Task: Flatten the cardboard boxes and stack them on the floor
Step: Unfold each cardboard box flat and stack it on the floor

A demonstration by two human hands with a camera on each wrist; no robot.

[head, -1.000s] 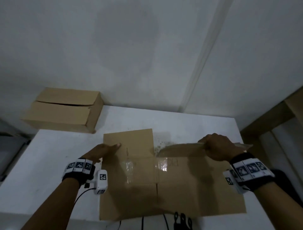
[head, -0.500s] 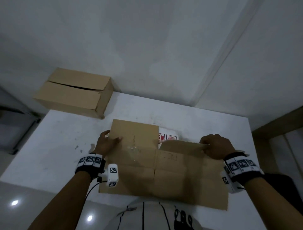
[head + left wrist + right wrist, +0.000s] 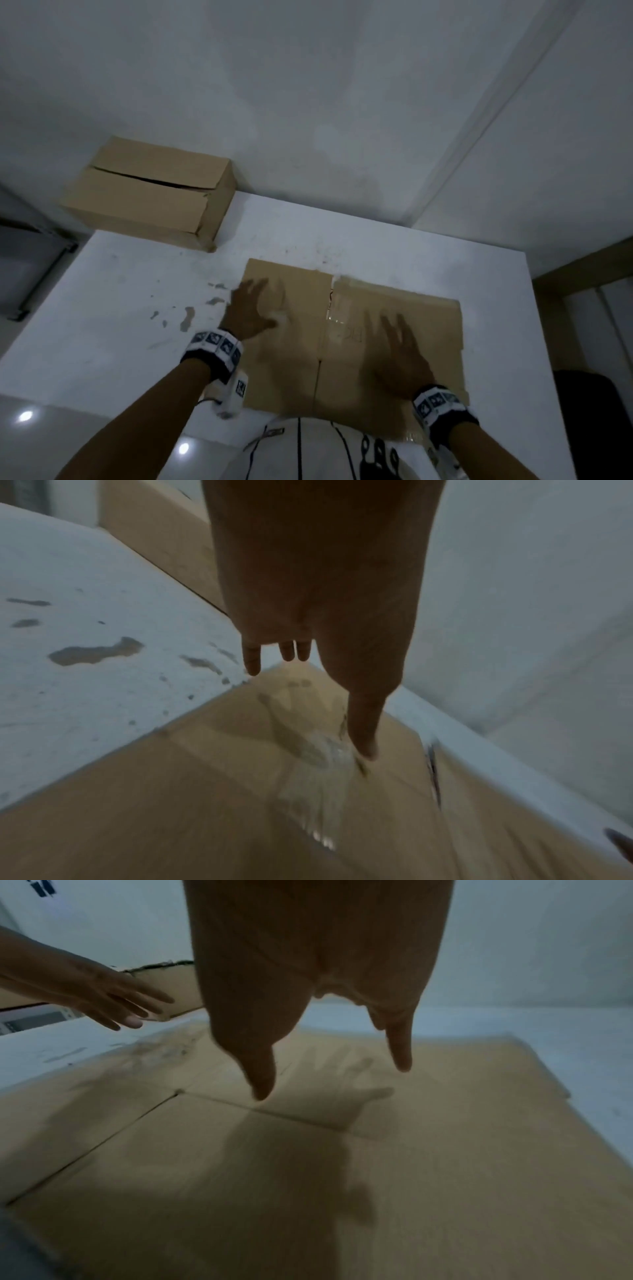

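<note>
A flattened cardboard box (image 3: 342,356) lies on the white table (image 3: 113,308), a slit running down its middle and clear tape near the centre. My left hand (image 3: 248,308) is spread flat over its left half, fingers straight (image 3: 301,653). Over the right half my right hand (image 3: 397,349) hovers with fingers spread, casting a shadow on the cardboard (image 3: 445,1150). Neither hand holds anything. A second, still assembled cardboard box (image 3: 150,195) stands at the table's far left corner against the wall.
White walls close off the table at the back and right. The table's left part shows chipped paint spots (image 3: 186,317). Shiny floor tiles (image 3: 51,428) lie below the near left edge. A dark object (image 3: 592,425) sits low on the right.
The raised right flap went down flat. My right hand let go of it and both hands now spread open over the flattened box, which sits further onto the table.
</note>
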